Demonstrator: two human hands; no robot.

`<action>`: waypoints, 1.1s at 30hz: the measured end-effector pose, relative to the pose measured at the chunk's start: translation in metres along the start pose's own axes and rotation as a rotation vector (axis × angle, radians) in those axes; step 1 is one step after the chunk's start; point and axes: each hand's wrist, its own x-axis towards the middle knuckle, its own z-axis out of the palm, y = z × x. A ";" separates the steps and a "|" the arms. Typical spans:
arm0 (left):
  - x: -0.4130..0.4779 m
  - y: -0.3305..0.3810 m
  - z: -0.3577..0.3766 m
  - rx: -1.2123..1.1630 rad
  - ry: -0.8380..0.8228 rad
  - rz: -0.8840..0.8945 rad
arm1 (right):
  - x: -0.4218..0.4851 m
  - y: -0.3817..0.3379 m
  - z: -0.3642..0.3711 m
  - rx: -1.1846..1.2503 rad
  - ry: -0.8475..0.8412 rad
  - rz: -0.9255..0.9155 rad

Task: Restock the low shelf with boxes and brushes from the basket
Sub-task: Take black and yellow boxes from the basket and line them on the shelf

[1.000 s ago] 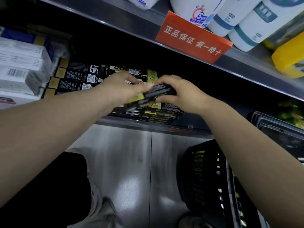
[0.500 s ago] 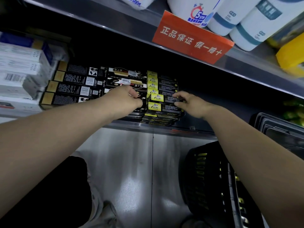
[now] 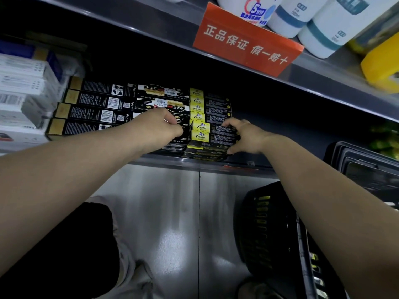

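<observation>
On the low shelf (image 3: 164, 161) lies a stack of black boxes with yellow ends (image 3: 197, 126). My left hand (image 3: 159, 126) has its fingers curled at the left end of the front boxes. My right hand (image 3: 245, 135) clasps their right end, fingers on top and thumb underneath. The black basket (image 3: 269, 234) stands on the floor below my right forearm; its contents are too dark to make out.
Black-and-gold boxes (image 3: 92, 113) fill the shelf left of the stack, with white boxes (image 3: 21, 83) further left. An orange sign (image 3: 246, 39) hangs from the upper shelf, which holds white bottles (image 3: 323, 24). Stacked black baskets (image 3: 367, 167) sit at right.
A second ago both hands held a box in the air before the shelf. It now lies on the stack, and both hands have lowered to its ends.
</observation>
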 end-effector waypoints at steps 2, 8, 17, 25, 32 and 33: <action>-0.001 0.001 0.000 -0.004 -0.002 0.000 | 0.000 0.001 0.000 -0.007 0.001 0.004; -0.008 0.008 0.002 0.008 -0.011 0.013 | 0.000 0.000 0.001 -0.010 -0.002 0.012; -0.033 0.048 0.027 0.053 0.006 0.331 | -0.038 -0.014 -0.024 -0.127 0.164 -0.035; -0.066 0.094 0.101 0.244 -0.191 0.740 | -0.182 0.056 -0.047 0.398 0.452 -0.141; -0.094 0.126 0.174 0.481 -0.304 1.097 | -0.231 0.199 0.020 0.435 0.484 0.276; -0.094 0.127 0.182 0.508 -0.325 1.122 | -0.230 0.215 0.032 0.360 0.432 0.335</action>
